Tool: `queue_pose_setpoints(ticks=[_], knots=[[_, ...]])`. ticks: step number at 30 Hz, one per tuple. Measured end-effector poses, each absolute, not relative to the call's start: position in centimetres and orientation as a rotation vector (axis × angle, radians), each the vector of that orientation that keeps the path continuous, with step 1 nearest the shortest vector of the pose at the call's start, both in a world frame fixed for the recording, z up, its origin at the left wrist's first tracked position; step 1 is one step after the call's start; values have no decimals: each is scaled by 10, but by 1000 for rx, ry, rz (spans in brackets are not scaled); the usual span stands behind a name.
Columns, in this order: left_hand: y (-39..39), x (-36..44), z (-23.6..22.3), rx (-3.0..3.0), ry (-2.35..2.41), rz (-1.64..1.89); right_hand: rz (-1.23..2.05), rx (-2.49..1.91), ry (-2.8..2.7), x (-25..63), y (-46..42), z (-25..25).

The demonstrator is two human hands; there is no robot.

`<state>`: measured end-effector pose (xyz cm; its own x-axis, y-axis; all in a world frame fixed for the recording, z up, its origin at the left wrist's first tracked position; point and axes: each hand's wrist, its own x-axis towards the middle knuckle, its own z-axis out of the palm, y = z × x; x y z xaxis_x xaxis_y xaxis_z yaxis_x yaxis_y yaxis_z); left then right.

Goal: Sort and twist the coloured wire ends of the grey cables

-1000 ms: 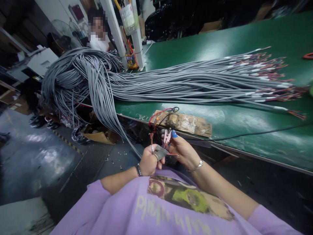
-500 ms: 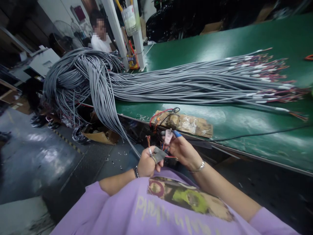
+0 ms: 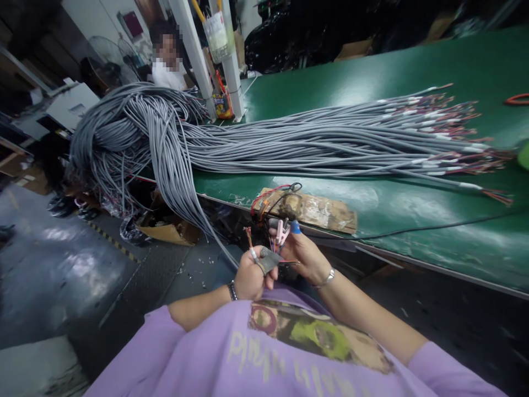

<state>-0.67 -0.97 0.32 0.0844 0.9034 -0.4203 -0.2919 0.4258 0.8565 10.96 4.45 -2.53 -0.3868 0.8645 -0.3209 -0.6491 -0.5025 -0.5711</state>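
My left hand (image 3: 253, 274) is closed around the end of a grey cable (image 3: 225, 251), with a grey wrap on its thumb. Coppery, reddish wire ends (image 3: 248, 236) and a white sleeve (image 3: 253, 253) stick up out of this fist. More thin coloured wires (image 3: 288, 262) fan out from the fist towards my right hand (image 3: 308, 256). That hand has curled fingers at these wires, with blue tape (image 3: 295, 226) on one fingertip. A pale pink piece (image 3: 282, 232) shows at its fingers; whether it is a wrap or a clip I cannot tell.
A long bundle of grey cables (image 3: 289, 140) lies along the green bench (image 3: 413, 242), coiled ends hanging off its left side. Beside my hands, a wooden board (image 3: 326, 214) with red and black leads sits at the bench edge. A person (image 3: 168, 71) is behind the bench.
My right hand has shifted slightly left and its fingers have turned, so the pale pink piece shows more clearly. My left hand keeps its grip on the cable. The view has shifted slightly.
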Motion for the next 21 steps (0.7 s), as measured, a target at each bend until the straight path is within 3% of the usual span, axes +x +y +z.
queue_pose_setpoints(ticks=[8, 15, 21], knots=[[-10, -8, 6, 638, 1159, 998, 1658, -851, -604, 106, 41, -28], [-10, -7, 6, 633, 1159, 992, 1885, -737, -447, 106, 42, -25], [-10, -6, 5, 640, 1176, 977, 1891, -713, -340, 104, 45, -32]])
